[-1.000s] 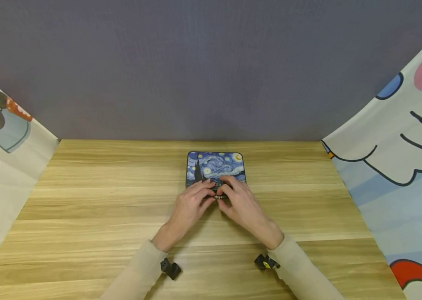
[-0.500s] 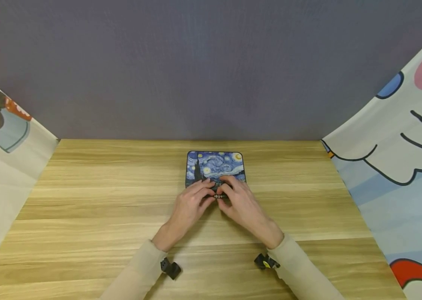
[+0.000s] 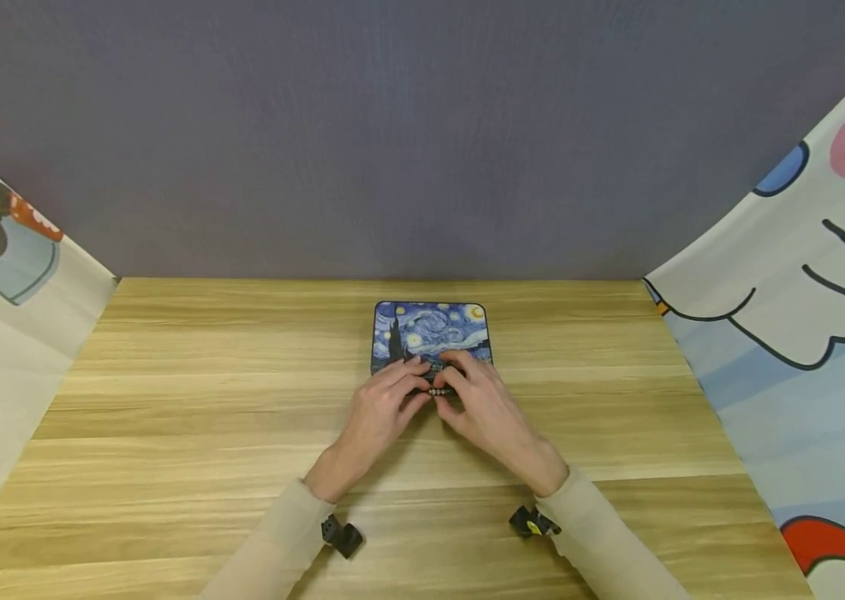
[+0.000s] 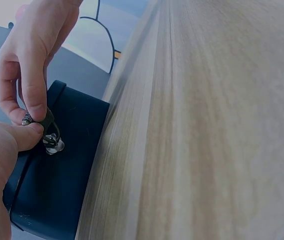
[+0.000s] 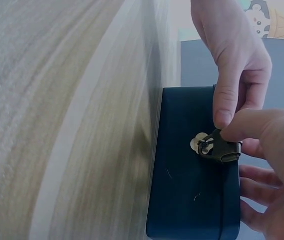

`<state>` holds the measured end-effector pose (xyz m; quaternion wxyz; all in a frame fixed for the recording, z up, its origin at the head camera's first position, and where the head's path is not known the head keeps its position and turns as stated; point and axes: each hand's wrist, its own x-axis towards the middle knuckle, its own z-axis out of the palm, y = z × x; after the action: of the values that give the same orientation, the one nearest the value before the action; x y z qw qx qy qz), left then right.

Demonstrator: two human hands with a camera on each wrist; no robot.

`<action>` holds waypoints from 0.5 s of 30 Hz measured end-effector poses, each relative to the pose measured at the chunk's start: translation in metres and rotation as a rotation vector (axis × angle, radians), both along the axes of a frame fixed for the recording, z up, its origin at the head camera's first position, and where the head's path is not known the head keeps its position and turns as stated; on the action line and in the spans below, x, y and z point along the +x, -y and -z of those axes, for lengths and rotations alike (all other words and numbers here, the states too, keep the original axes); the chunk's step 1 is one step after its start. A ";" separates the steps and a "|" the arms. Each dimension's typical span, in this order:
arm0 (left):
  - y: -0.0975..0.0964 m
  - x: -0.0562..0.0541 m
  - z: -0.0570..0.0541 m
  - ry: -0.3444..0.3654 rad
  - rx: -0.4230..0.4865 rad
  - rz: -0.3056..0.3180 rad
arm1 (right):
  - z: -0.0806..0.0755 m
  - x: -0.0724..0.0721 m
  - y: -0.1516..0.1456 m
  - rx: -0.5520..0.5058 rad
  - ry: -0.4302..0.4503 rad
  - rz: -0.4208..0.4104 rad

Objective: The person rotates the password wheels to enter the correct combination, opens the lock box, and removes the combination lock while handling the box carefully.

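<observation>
A dark blue tin box (image 3: 433, 327) with a swirling night-sky picture on its lid sits at the back middle of the table. On its front is a round-lobed metal clasp plate (image 5: 197, 142), and a small dark combination padlock (image 5: 225, 150) hangs there by its shackle. My left hand (image 3: 381, 408) pinches the padlock from the left between thumb and forefinger. From the other side, my right hand (image 3: 484, 407) pinches it too, its other fingers at the lid's front. A short row of number dials (image 3: 437, 392) shows between the fingertips in the head view.
The wooden table (image 3: 205, 400) runs up to a grey back wall (image 3: 392, 142). Printed cartoon cloths (image 3: 827, 275) hang along both sides. Each sleeve carries a small black wrist camera (image 3: 342, 537).
</observation>
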<state>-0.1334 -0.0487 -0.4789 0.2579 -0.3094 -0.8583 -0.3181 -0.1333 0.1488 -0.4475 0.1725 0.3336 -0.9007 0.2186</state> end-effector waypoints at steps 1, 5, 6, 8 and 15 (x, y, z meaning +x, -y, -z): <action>0.000 0.000 0.000 0.002 -0.001 0.001 | 0.000 0.000 0.000 0.002 0.002 0.000; 0.000 0.000 0.000 0.003 -0.004 -0.002 | 0.001 -0.001 0.000 0.003 0.007 -0.004; 0.000 0.000 0.000 0.003 -0.005 -0.002 | 0.001 -0.001 0.000 0.003 0.007 -0.004; 0.000 0.000 0.000 0.001 -0.006 -0.003 | 0.001 -0.001 0.000 0.003 0.005 -0.006; 0.000 0.000 0.001 0.004 -0.022 -0.010 | 0.002 -0.001 -0.001 0.005 0.000 -0.001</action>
<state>-0.1337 -0.0490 -0.4801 0.2543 -0.3073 -0.8638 -0.3078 -0.1347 0.1496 -0.4491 0.1715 0.3344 -0.9011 0.2163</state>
